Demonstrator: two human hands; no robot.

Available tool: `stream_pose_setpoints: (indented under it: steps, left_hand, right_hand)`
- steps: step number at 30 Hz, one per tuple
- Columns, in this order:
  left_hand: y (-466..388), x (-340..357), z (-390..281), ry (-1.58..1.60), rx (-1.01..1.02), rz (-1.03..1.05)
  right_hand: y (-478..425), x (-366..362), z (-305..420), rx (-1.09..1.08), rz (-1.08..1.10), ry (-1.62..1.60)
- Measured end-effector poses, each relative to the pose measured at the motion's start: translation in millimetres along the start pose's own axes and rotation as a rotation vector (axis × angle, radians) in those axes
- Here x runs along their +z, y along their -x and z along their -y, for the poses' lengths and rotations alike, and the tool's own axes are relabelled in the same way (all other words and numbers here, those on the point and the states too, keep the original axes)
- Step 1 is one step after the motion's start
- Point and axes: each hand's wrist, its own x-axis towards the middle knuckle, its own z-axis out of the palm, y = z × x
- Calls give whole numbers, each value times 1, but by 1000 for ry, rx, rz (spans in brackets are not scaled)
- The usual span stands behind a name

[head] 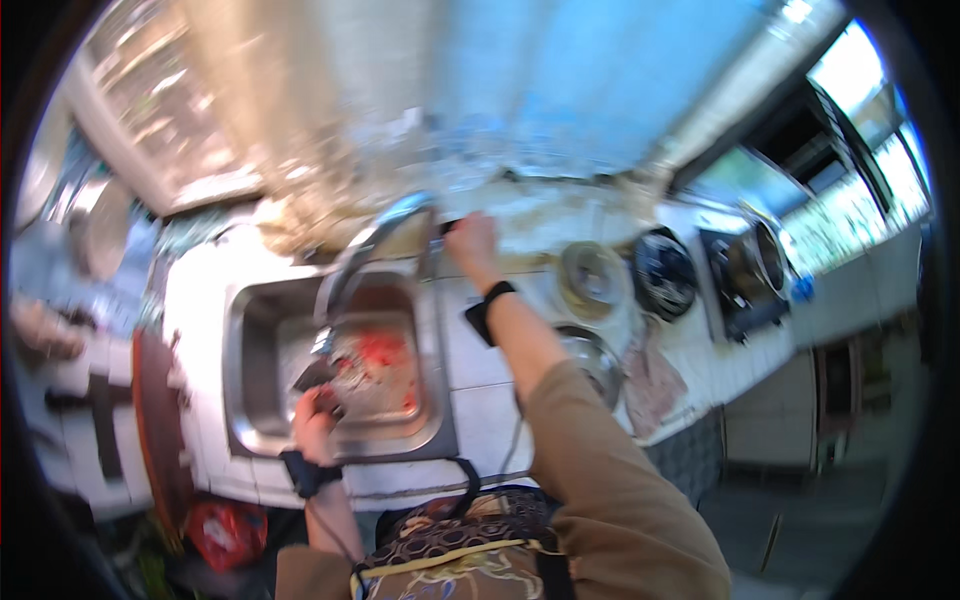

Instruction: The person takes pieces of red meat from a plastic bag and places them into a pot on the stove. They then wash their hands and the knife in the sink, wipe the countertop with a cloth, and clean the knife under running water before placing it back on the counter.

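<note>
My left hand (316, 412) is over the near left part of a steel sink (439, 375), closed around something with a dark, flat, blade-like part (316, 375) under the spout. Reddish bits and red-tinted water (379, 349) lie on the basin floor. A chrome gooseneck faucet (360, 244) arches over the sink. My right hand (474, 238) is behind the sink, right of the faucet, with its fingers at a small dark object (448, 226); blur hides whether it grips this. Both wrists wear black bands.
Right of the sink are a pale bowl (589, 277), a metal bowl (592, 360), a dark container (664, 274), a pinkish cloth (652, 379) and a pot (757, 262) on a stove. Upright at the left stands a reddish-brown board (157, 427). A red plastic bag (226, 531) is below.
</note>
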Motion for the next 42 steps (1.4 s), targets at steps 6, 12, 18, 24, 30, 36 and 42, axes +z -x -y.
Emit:
stream_pose_setpoints:
  steps: [6, 12, 18, 24, 30, 36, 42]
  left_hand:
    - [-7, 21, -25, 936, -644, -521]
    - [4, 53, -30, 945, -698, -435]
    - [21, 64, -18, 932, -647, -466]
    - [24, 52, 21, 828, -415, -501]
    - [57, 116, 36, 1108, -463, -506]
    - [108, 221, 42, 1285, -432, -604]
    - [133, 222, 28, 1317, -258, -619]
  right_hand:
    - [36, -77, 32, 82, 311, 7]
    - [139, -144, -71, 55, -222, -421]
    - [220, -258, -278, 249, -124, 164]
    - [251, -227, -382, -52, 405, 277]
    - [195, -238, -466, -257, 302, 193]
    - [156, -260, -556, -59, 356, 223]
    - [99, -249, -593, 166, 250, 191]
